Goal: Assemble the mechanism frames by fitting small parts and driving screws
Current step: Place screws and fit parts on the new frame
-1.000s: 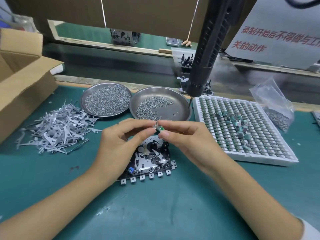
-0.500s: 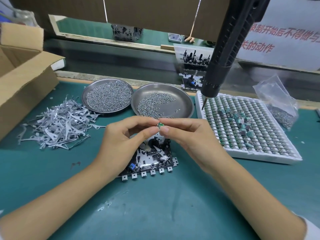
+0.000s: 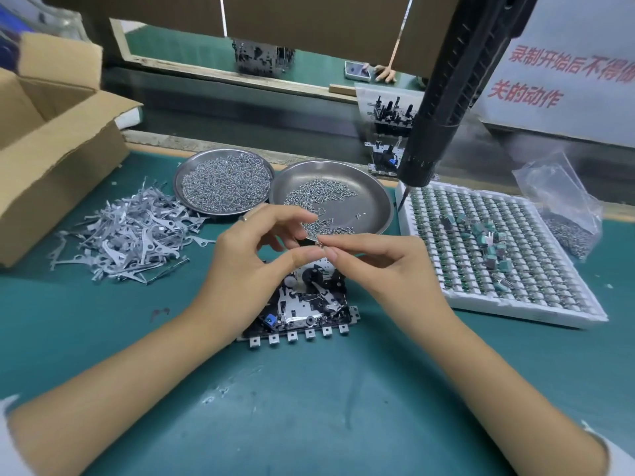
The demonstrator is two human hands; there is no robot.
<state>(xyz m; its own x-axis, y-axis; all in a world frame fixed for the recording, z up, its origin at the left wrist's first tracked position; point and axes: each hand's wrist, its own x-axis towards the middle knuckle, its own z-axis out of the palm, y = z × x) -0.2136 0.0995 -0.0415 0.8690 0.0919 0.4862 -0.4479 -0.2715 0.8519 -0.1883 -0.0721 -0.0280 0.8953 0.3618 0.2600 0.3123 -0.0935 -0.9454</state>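
Fitting step. Left hand (image 3: 247, 266) and right hand (image 3: 374, 266) meet fingertip to fingertip, both pinching one small part (image 3: 319, 242) above the mechanism frame (image 3: 302, 300) lying on the mat (image 3: 309, 407). Next, probably: lower and seat it, then fetch the hanging screwdriver (image 3: 443, 97).

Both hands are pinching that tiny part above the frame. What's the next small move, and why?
Probably lower the small part onto the mechanism frame right below. Left hand and right hand both pinch it in mid-air, apart from the frame, and the screwdriver hangs unused.
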